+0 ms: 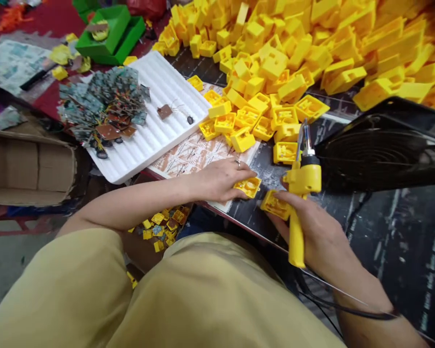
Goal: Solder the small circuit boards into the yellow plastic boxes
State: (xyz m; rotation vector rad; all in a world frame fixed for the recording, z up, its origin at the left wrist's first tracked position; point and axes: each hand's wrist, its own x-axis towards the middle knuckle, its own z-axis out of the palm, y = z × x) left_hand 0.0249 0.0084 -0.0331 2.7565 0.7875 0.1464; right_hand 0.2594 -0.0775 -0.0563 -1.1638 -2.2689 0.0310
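Observation:
At the near edge of the dark table, my left hand (221,180) has its fingers closed on a small open yellow plastic casing (249,187). My right hand (317,224), just to the right, grips a second yellow casing (274,205) between thumb and fingers. That same hand also holds a yellow soldering gun (304,180), its handle down and metal tip pointing up and away from me. A cable trails from the gun along my right forearm. Beyond both hands lie several loose open casings (247,116), with small parts visible inside some.
A large heap of yellow casings (271,63) fills the back. On the left, a white foam tray (155,96) bears a pile of circuit boards (103,104) with wires. A black fan-like unit (380,150) stands right. Also present: green boxes (107,36), a cardboard box (29,166).

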